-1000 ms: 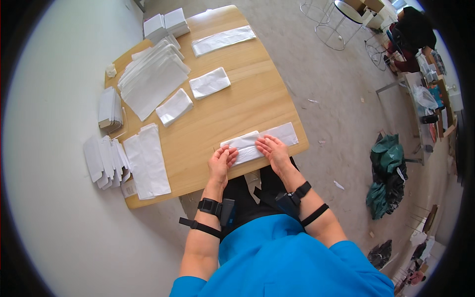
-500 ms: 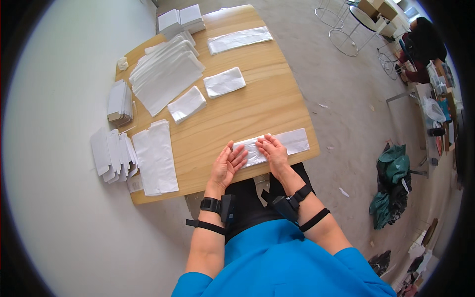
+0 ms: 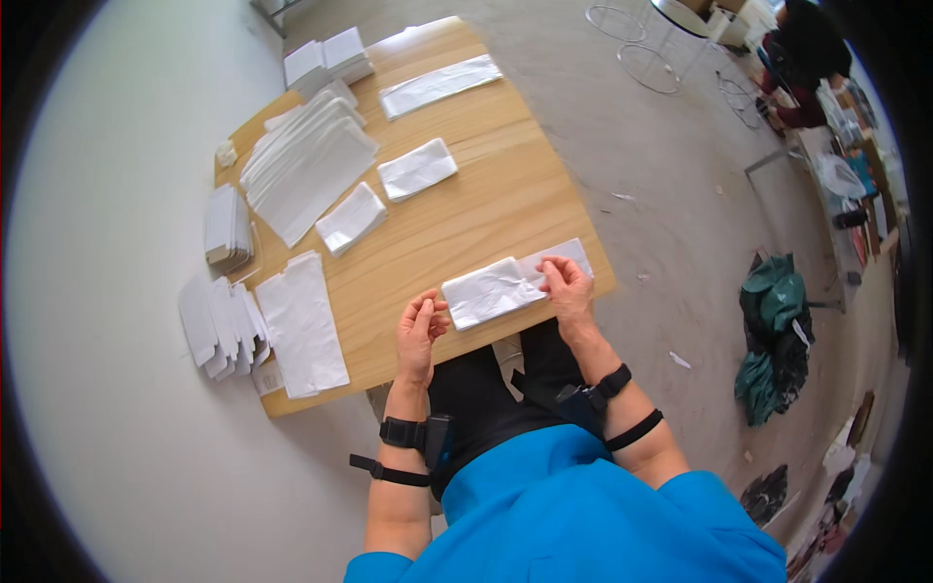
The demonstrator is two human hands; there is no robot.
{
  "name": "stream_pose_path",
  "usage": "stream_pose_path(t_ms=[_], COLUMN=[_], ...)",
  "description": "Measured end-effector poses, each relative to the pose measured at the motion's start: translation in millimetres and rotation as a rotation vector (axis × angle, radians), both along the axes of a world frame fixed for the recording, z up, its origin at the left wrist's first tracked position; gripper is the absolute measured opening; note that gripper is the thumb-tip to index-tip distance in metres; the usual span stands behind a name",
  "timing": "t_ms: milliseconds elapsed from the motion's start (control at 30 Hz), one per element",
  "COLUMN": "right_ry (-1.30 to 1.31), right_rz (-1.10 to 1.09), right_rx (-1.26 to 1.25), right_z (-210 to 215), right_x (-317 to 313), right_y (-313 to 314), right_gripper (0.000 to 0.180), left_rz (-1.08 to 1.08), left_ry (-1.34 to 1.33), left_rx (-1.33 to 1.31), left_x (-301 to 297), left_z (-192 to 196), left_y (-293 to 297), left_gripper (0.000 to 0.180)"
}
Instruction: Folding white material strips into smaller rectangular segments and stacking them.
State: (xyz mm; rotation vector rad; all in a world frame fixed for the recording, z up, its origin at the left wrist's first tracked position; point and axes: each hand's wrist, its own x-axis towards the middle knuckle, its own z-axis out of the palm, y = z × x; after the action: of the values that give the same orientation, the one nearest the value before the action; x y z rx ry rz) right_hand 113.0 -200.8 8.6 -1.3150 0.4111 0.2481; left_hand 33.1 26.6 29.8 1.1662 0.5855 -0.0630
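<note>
Across your pale wooden table (image 3: 403, 267), by the near right corner, lies the white, folded, paper-like sheet (image 3: 489, 294), likely light, soft, easily creased; take its folded edges. Your left hand (image 3: 418, 335) looks half-open, empty; whether your right hand (image 3: 571, 293) pinches it, I can't tell.

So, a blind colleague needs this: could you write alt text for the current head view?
A person's left hand beside, and right hand over, a partly folded white sheet on a wooden table; farther off lie two folded white bundles and a fanned stack of white sheets.
</note>
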Motion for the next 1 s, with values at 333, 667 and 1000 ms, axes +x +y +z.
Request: stream_pose_path(t_ms=[333,667,1000], right_ry=[-0.106,-0.4,-0.377], right_rz=[-0.081,0.114,0.184], right_rx=[-0.989,-0.69,-0.726], right_z=[-12,-12,-14], right_x=[3,-4,3], right_y=[-72,-14,-4], right_gripper=[0.019,0.013,0.013], left_rz=[0.039,-0.019,0.056], left_ry=[0.148,0.039,0.021], left_rx=[0.549,0.838,0.88], left_x=[2,2,2], left_z=[-40,-56,-49], left_y=[-14,-21,-26], left_gripper=[0.023,0.022,0.022])
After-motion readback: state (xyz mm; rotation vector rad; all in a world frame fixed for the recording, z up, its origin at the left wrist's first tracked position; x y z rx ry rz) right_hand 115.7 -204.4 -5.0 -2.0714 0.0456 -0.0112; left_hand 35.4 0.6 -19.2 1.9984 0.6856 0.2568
